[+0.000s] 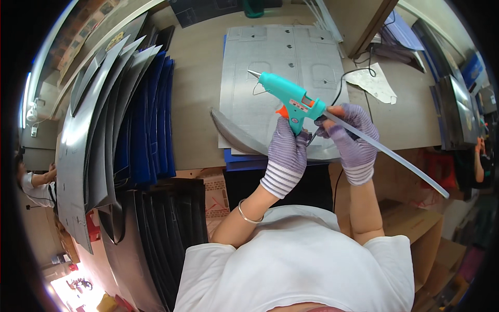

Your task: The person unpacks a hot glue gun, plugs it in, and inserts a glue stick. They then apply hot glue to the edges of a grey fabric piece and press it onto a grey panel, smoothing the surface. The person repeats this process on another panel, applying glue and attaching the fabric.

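A teal hot glue gun (285, 92) with an orange trigger is held up over the table, its metal nozzle pointing to the far left. My left hand (287, 153), in a striped purple and white glove, is closed round the gun's handle. At the gun's rear, my gloved right hand (356, 136) pinches a long translucent glue stick (395, 156), which sticks out of the back and slopes down to the right. Below the gun lies a grey sheet (283, 52) with small dark fittings and outlined shapes. A curved grey strip (236, 134) rests across its near edge.
Bent grey panels (96, 130) and blue panels (156, 125) stand stacked at the left. A black cord (340, 86) runs behind my right hand toward a torn white paper (373, 83). Glue sticks (325, 21) lie at the back. Cardboard boxes (416, 223) are low on the right.
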A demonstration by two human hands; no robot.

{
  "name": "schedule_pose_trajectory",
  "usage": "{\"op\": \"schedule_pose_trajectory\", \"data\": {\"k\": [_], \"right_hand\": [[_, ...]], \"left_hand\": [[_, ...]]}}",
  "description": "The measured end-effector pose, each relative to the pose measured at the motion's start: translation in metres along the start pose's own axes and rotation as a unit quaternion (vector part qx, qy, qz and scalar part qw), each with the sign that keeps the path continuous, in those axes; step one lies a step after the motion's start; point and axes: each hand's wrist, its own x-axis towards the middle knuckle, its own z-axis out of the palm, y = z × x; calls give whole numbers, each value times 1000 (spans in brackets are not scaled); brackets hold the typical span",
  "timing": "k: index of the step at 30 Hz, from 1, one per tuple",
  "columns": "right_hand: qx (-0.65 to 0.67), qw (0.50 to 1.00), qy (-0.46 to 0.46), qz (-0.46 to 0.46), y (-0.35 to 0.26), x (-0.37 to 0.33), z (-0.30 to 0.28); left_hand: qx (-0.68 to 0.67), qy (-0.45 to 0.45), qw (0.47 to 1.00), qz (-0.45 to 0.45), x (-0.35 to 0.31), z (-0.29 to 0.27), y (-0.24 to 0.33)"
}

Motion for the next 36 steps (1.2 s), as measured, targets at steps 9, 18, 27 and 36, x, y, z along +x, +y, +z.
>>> {"op": "schedule_pose_trajectory", "data": {"k": [9,18,27,36], "right_hand": [[-11,983,115,-142,12,-19,-16],[31,993,76,-87,8,-8,0],[-146,985,-93,13,31,12,-8],[-117,981,-67,136,19,7,-19]], "left_hand": [[37,9,999,26,0,5,-3],[-3,13,1000,-12,1,5,-1],[39,-7,998,39,2,16,20],[-127,-176,975,-52,4,6,13]]}}
